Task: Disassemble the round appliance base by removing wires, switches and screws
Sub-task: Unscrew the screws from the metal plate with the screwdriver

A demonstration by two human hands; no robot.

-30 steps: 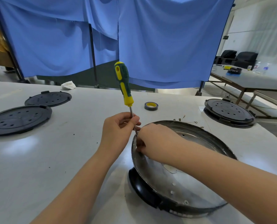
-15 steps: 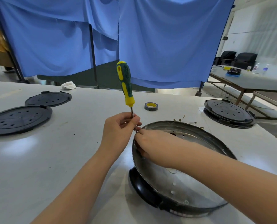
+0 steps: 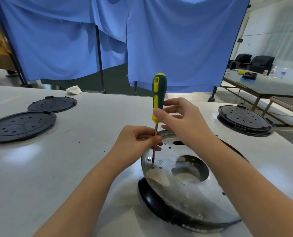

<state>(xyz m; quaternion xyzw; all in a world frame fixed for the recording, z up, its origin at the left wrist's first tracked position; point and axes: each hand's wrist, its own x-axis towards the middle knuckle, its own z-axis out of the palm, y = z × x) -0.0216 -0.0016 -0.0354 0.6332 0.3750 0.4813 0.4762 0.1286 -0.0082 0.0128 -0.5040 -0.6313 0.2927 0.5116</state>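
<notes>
Lifted off the base (image 3: 185, 190), right hand (image 3: 183, 124) grips screwdriver (image 3: 158, 100) handle; left hand (image 3: 135, 142) pinches its shaft.

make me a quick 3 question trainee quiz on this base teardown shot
1. True or false: the right hand grips the screwdriver by its handle.
2. What does the left hand pinch? A) the roll of tape B) the screwdriver's shaft C) a black lid
3. Fill in: the screwdriver's tip sits on the metal plate of the round appliance base, between two ____.

Key
1. True: thumb and fingers curl round the handle.
2. B: it pinches the shaft low down, steadying it.
3. Screws: one either side of the tip.
</notes>
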